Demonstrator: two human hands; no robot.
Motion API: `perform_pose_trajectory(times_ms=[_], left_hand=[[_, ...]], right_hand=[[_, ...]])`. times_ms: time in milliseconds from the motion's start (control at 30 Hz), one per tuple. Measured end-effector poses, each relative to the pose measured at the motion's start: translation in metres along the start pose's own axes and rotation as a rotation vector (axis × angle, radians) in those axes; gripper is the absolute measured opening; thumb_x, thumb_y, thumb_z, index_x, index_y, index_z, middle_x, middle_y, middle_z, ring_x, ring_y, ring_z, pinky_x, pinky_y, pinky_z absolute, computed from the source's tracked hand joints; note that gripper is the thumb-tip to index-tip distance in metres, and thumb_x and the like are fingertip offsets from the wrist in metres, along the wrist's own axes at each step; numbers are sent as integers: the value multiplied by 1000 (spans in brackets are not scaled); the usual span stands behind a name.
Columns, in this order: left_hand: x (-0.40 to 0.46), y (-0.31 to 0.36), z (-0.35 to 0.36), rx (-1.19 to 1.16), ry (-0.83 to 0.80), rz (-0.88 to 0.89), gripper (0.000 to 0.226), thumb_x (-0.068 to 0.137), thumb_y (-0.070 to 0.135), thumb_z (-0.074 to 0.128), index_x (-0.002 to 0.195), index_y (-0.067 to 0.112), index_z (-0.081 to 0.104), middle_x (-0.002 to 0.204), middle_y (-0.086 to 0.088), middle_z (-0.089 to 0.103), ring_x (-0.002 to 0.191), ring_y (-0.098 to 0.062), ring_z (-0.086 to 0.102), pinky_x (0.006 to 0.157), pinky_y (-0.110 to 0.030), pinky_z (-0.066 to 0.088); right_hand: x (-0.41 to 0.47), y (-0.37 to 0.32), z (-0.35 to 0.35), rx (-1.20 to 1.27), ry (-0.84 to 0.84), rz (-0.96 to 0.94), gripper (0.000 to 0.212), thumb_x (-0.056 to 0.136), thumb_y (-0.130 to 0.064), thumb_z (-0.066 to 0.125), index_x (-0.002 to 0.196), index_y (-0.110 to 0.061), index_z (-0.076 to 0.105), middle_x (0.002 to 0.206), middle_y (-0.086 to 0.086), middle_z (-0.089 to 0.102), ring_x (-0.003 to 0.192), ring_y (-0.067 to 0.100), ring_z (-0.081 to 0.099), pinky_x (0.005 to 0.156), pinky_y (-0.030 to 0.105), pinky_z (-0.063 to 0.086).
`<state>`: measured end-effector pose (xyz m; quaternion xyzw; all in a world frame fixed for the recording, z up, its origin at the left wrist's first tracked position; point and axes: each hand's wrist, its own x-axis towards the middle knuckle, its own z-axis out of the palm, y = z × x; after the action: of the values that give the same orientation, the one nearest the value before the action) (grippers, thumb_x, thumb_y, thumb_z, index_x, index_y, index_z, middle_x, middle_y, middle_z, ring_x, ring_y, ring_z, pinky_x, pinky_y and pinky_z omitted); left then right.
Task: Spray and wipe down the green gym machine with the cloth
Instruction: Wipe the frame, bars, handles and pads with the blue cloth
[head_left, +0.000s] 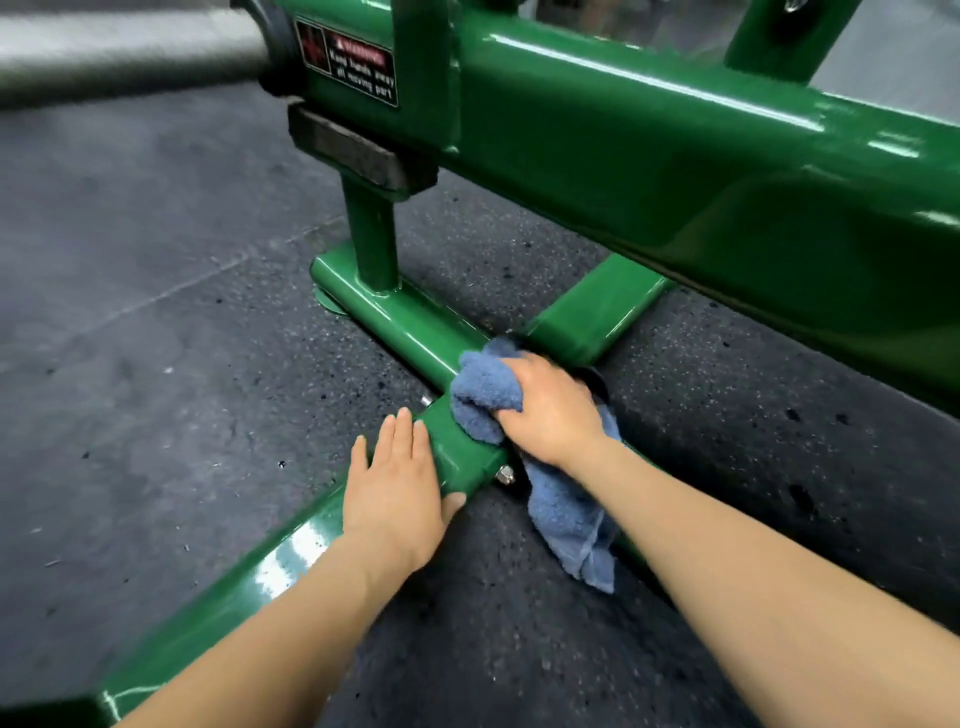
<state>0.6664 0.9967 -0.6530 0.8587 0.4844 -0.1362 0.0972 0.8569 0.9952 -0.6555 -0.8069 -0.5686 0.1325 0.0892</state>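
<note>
- Head view: machine (649, 156) fills twelve to three o'clock, its base bar (415, 332) running on the floor (156, 312) from centre to seven o'clock.
- Cloth (485, 389) lies bunched on the bar at centre, a tail hanging toward five o'clock.
- Right hand (550, 410), palm down, grips the cloth.
- Left hand (397, 488) rests flat on the bar, fingers straight, thumb hooked under.

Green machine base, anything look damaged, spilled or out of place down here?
Nothing stands out. The green frame looks glossy and undented, the warning sticker sits flat, the right hand holds the blue cloth on the rail, and the floor shows only speckles.
</note>
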Motion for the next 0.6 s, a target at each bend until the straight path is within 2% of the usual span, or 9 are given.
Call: perform_pose_trajectory(times_ms=[100,200,267,367,433,500,533,600], left_hand=[[4,-4,-2,-37,-48,-14,92,93,59,43,153,7,-5,162,-7,-4,149,-20,-1,120,-49,4],[9,-8,-9,-53,-65,4,96,89,58,52,153,9,0,161,-5,5,149,-18,8,120,-50,2],[11,-8,-11,-59,-63,7,96,89,57,55,153,8,2,161,-6,8,148,-18,11,120,-49,2],[14,-5,-11,-45,-68,9,93,88,55,57,152,7,9,159,-7,15,147,-18,14,120,-48,3],[12,-6,-11,-78,-43,8,89,87,54,58,152,11,16,157,-6,19,146,-17,17,119,-47,3],[11,-6,-9,-100,-43,20,90,85,54,59,153,14,15,157,-4,19,146,-16,15,120,-47,4],[11,-6,-7,-116,-42,26,91,85,54,60,153,14,14,157,-4,19,147,-16,14,120,-47,4],[12,-6,-6,-133,11,12,92,85,53,61,153,13,13,158,-3,18,146,-17,14,120,-46,5]], right_hand=[[32,6,-6,33,-2,108,53,77,-44,48,129,-32,48,134,4,53,122,29,50,100,44,43],[49,5,-12,-47,-36,230,59,79,-50,46,134,-28,45,144,4,44,129,28,44,104,45,40],[47,-5,-14,-64,-72,280,60,76,-50,50,131,-28,48,142,6,46,128,29,46,104,45,40],[17,-32,-9,-51,-102,85,53,68,-46,54,116,-26,57,121,4,61,112,28,59,89,39,49],[-15,-43,2,-39,-118,-86,57,73,-45,58,127,-29,54,135,2,54,127,26,49,98,38,43],[-33,-42,8,21,-125,-143,65,78,-42,60,140,-29,44,150,0,39,141,21,32,111,38,30],[-35,-38,8,19,-118,-161,66,79,-41,60,141,-29,42,152,-1,38,142,20,30,112,37,28],[-26,-30,2,-5,-69,-192,59,79,-38,60,137,-28,48,145,0,46,136,22,38,108,37,33]])
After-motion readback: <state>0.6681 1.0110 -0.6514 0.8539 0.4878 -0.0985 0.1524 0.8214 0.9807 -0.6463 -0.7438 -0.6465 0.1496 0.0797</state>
